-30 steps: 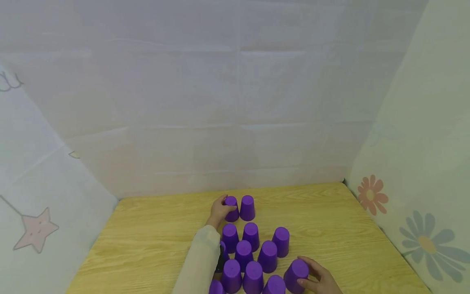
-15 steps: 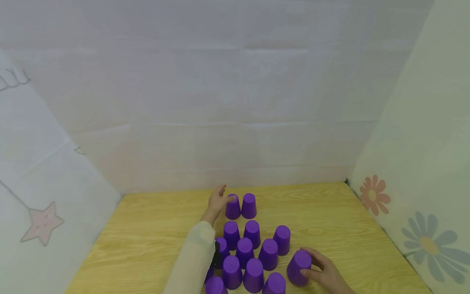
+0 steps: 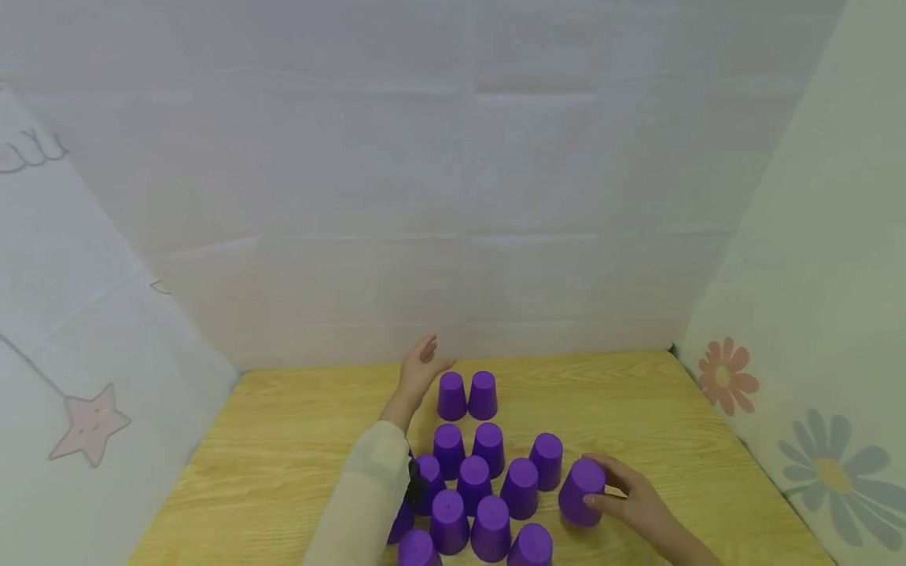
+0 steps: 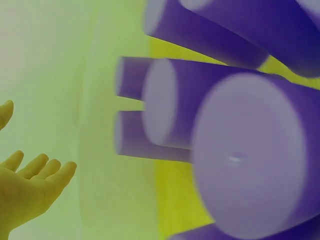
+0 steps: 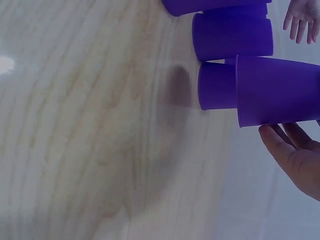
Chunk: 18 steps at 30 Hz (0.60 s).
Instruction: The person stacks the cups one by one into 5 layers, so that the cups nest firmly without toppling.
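Observation:
My right hand [image 3: 640, 507] grips an upside-down purple cup [image 3: 579, 497] between thumb and fingers, at the right of the other cups. In the right wrist view that cup [image 5: 275, 92] is lifted off the table, its rim toward the tabletop. Nothing is in my left hand [image 3: 418, 376], whose fingers are spread just above and left of a pair of purple cups at the back, a left one [image 3: 451, 398] and a right one [image 3: 483, 396]. The left wrist view shows the same hand [image 4: 30, 192] apart from the cups, fingers extended.
Several more upside-down purple cups stand in staggered rows nearer me, such as a front cup [image 3: 449, 525] and a right-hand cup [image 3: 546, 464]. The left sleeve [image 3: 361, 487] and a black wrist device [image 3: 414, 486] partly cover the leftmost ones. White cloth walls [image 3: 453, 283] enclose the wooden table [image 3: 297, 440].
My left hand has let go of the left back cup and risen up and away from it. My right hand has carried its cup upward and slightly right.

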Tool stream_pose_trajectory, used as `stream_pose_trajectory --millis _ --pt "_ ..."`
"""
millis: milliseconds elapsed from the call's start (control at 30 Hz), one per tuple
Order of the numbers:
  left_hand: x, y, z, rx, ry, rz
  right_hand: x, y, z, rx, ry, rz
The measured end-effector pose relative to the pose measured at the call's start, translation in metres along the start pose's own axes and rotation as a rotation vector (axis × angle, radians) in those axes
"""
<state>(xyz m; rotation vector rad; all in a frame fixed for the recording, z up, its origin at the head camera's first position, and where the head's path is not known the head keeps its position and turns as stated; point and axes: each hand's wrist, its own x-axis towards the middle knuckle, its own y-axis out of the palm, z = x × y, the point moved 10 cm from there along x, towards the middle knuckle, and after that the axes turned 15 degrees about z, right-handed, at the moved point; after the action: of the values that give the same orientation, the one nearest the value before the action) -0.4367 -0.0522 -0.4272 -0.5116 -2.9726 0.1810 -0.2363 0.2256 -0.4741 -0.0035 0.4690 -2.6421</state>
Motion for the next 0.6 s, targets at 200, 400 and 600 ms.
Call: stream_pose_trajectory --millis 200,400,600 --pt "-0.010 0.004 -0.025 -0.039 0.030 0.040 0.006 -0.006 0.014 -0.009 -0.034 0.021" --pt "-0.030 0.006 -0.042 -0.068 0.066 0.097 0.012 -0.010 0.026 -0.013 -0.055 0.036" --pt "-0.041 -0.002 -0.041 -0.056 0.084 0.120 0.019 -0.014 0.036 -0.005 -0.085 0.051"
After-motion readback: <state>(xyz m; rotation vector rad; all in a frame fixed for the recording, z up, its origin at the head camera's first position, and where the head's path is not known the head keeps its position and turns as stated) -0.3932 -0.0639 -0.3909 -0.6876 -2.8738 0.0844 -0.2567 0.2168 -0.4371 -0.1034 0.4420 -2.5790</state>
